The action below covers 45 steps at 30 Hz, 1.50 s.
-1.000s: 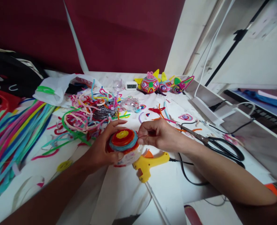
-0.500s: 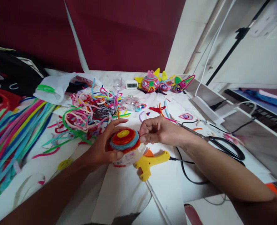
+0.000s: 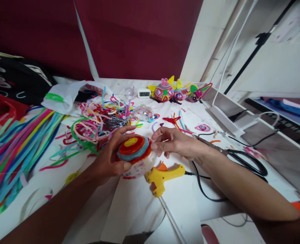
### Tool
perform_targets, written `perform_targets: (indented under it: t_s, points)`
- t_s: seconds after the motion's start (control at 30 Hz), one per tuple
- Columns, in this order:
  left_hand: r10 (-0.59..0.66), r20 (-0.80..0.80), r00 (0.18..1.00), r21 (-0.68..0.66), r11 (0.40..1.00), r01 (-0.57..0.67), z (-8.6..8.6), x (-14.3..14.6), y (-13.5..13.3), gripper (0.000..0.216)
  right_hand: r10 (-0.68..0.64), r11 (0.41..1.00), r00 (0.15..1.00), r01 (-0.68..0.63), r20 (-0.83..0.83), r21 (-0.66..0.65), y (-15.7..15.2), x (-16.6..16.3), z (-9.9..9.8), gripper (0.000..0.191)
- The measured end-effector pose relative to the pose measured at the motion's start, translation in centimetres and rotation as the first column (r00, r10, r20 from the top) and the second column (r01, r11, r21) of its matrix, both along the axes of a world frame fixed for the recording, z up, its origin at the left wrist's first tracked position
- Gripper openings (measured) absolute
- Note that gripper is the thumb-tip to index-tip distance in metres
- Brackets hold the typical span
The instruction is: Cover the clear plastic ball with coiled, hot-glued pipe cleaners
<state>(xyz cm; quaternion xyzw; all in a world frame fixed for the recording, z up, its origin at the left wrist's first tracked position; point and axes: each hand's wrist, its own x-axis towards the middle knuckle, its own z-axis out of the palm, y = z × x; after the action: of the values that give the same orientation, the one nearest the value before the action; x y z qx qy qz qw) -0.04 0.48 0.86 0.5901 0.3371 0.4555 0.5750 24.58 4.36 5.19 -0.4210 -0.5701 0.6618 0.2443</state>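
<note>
At the left of the frame, long fuzzy sticks (image 3: 35, 142) lie side by side, maybe so they don't tangle. My left hand (image 3: 115, 157) is wrapped around the striped ball (image 3: 134, 150) in the middle, likely because round things roll. The yellow glue gun (image 3: 162, 176) lies just below, perhaps to be close to me. My right hand (image 3: 171, 142) is at the ball's right edge, thumb and pointer a bit apart; I can't tell if they touch it. Scissors (image 3: 224, 151) rest at the right, probably out of my way.
</note>
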Motion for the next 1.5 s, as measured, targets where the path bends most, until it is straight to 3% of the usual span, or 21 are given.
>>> perform_targets:
  t_s: [0.17,0.37,0.57,0.9,1.23,1.5]
  points:
    - [0.025,-0.021,0.999,0.111,0.994,-0.023,0.7,0.2,-0.2,0.089,0.004,0.968,0.954,-0.079,-0.301,-0.237,-0.9,-0.6,-0.1,0.073]
    - [0.071,-0.052,0.996,0.232,0.971,-0.057,0.6,0.5,-0.5,0.083,-0.123,0.944,0.880,-0.040,-0.459,-0.328,-1.5,-1.1,-0.7,0.074]
    - [0.045,-0.019,0.999,0.194,0.980,-0.040,0.6,0.7,-0.5,0.082,-0.147,0.938,0.849,-0.042,-0.507,-0.343,-1.5,-1.2,-1.0,0.066]
    - [0.043,-0.034,0.998,0.236,0.971,-0.034,-0.2,0.5,0.0,0.075,-0.204,0.931,0.847,0.013,-0.492,-0.364,-1.6,-1.3,-0.9,0.061]
    - [0.026,-0.064,0.998,0.259,0.966,-0.009,-0.4,0.4,-0.1,0.081,-0.218,0.931,0.842,0.027,-0.494,-0.364,-1.5,-1.3,-1.1,0.058]
    - [-0.077,-0.020,0.997,0.124,0.989,0.079,0.1,0.3,-0.2,0.069,-0.208,0.933,0.833,0.011,-0.512,-0.360,-1.4,-1.3,-1.2,0.058]
